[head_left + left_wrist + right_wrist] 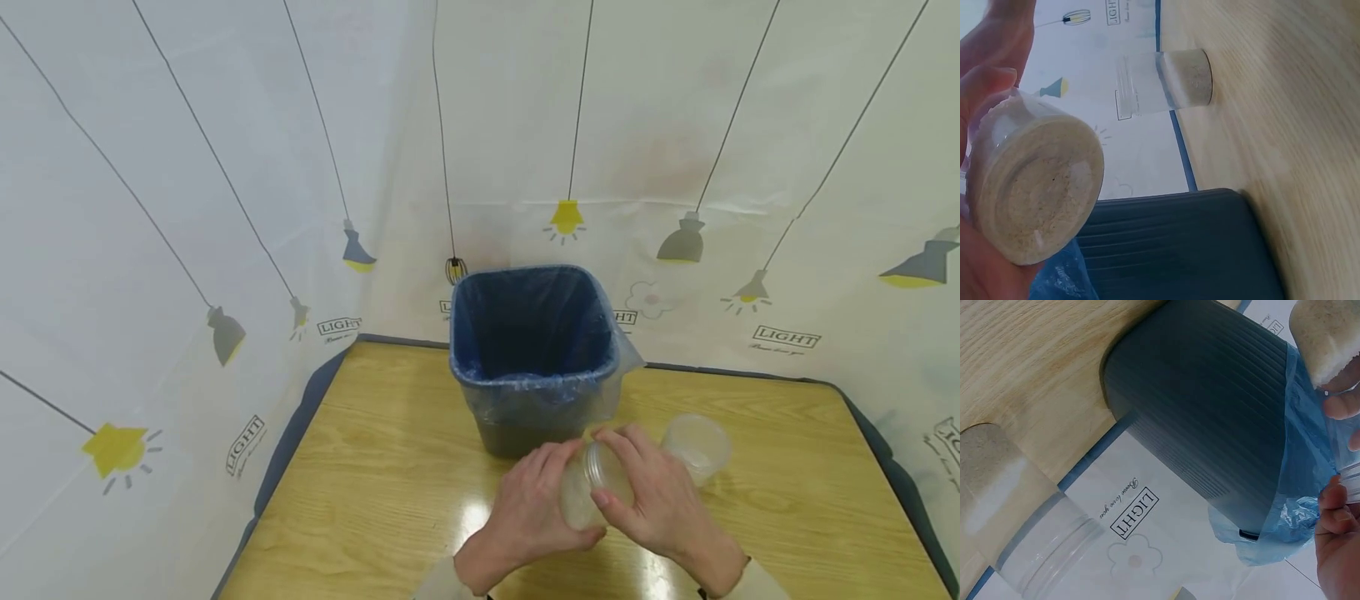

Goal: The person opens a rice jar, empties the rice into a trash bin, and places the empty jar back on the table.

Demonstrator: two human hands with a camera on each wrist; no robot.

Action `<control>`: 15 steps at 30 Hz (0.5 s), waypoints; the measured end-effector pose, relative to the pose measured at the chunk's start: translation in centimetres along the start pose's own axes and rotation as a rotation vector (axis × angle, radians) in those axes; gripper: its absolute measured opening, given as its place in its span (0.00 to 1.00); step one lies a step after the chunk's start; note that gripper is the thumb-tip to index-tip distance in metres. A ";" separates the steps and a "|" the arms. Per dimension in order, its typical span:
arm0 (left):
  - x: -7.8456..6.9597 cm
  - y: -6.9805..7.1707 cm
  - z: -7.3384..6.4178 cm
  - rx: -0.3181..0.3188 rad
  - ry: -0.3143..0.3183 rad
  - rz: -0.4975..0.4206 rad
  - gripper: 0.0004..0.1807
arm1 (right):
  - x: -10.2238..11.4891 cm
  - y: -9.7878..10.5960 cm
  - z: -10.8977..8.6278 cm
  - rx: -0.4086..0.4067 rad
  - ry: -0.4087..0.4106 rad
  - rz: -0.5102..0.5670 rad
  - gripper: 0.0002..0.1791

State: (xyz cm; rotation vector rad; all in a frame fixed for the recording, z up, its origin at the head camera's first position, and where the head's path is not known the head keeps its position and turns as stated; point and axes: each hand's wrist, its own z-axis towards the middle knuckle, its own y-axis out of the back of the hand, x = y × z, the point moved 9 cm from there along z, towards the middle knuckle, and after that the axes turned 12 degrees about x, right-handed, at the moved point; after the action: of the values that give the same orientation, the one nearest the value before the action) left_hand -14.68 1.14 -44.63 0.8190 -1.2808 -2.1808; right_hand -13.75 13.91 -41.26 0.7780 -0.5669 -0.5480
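Observation:
A clear plastic jar (576, 498) with pale, grainy contents is held between both hands, tilted over the table in front of the bin. My left hand (528, 504) grips the jar's body, its fingers wrapped round the side. At the ridged neck, the fingers and thumb of my right hand (660, 496) pinch the jar's mouth end; I cannot tell if a lid sits there. The left wrist view shows the jar's round base (1044, 187), with the beige contents against it. A second clear jar (697, 446) with similar contents stands upright to the right, close beyond the right hand.
A dark blue bin (502, 437) stands at the table's back, lined with a translucent blue bag (592, 404) folded over its rim. The wooden table (360, 500) meets a white sheet (510, 125) printed with hanging lamps along its back and sides.

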 end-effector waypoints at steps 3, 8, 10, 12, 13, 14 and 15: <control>0.1 -0.3 0.0 0.035 0.007 -0.032 0.55 | 0.0 0.0 -0.1 -0.008 0.023 0.010 0.39; 0.2 -0.8 0.0 0.108 0.016 -0.113 0.54 | 0.0 0.1 -0.3 -0.004 0.043 0.026 0.38; 0.4 -1.1 0.0 0.162 0.035 -0.188 0.53 | 0.2 0.1 -0.3 0.005 0.067 0.034 0.38; 0.6 -1.6 -0.2 0.219 0.060 -0.268 0.54 | 0.4 0.1 -0.3 0.016 0.100 0.035 0.38; 0.7 -1.8 -0.2 0.242 0.071 -0.303 0.54 | 0.5 0.1 -0.2 0.023 0.117 0.034 0.38; 0.7 -2.0 -0.3 0.258 0.079 -0.330 0.54 | 0.6 0.1 -0.2 0.029 0.134 0.032 0.37; 0.7 -2.1 -0.3 0.265 0.080 -0.347 0.55 | 0.6 0.1 -0.2 0.036 0.149 0.028 0.37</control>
State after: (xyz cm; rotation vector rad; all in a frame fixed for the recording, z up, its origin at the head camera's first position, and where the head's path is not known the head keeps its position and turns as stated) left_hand -15.19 1.39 -46.76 1.3059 -1.4997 -2.2338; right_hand -13.16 13.64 -41.13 0.8364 -0.4502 -0.4503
